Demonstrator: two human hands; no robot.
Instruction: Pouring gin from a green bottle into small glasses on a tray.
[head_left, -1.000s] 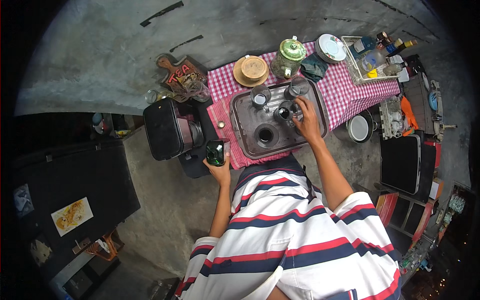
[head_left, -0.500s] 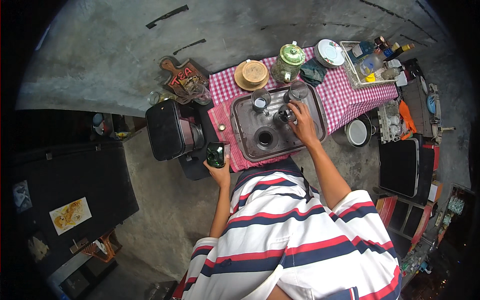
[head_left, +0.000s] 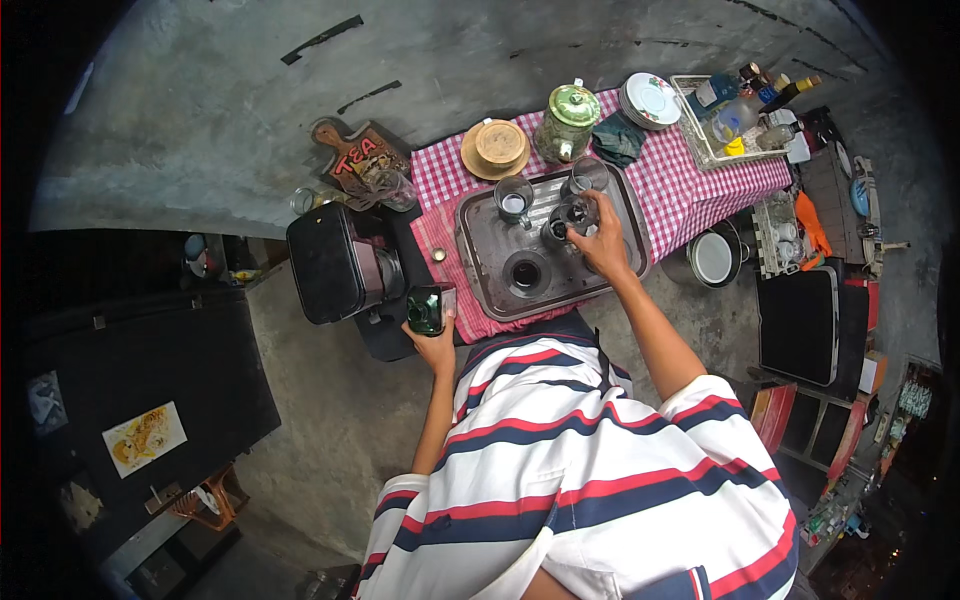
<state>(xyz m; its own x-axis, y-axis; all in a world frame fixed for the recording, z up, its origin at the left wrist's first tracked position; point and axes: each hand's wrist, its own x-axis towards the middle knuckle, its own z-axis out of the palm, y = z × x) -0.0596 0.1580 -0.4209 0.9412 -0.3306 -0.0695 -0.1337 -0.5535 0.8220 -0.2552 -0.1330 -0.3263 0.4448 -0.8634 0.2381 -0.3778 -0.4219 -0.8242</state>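
Note:
My left hand [head_left: 434,343] is wrapped round a dark green glass bottle [head_left: 426,312] beside the near left corner of the red cloth [head_left: 448,232]. My right hand [head_left: 604,243] reaches over the metal tray [head_left: 480,290], its fingers closed on a clear drinking glass [head_left: 577,212]. Part of that glass is covered by the fingers. Also on the tray are a glass [head_left: 513,203] at the left, another glass [head_left: 588,176] at the back, and a glass with dark contents [head_left: 526,273] near the front. A small round cap [head_left: 438,255] lies on the cloth left of the tray.
Behind the tray stand a wooden lidded pot [head_left: 499,145], a green-lidded jar [head_left: 570,118] and stacked plates [head_left: 651,100]. A basket of bottles [head_left: 700,150] occupies the right end. At the left are a black box-shaped appliance [head_left: 325,265] and a wooden board [head_left: 360,160]. A bucket [head_left: 711,258] sits lower right.
My right hand and the glass in it have shifted slightly toward the back of the tray, and the glass looks tilted. My left hand keeps the bottle in nearly the same place.

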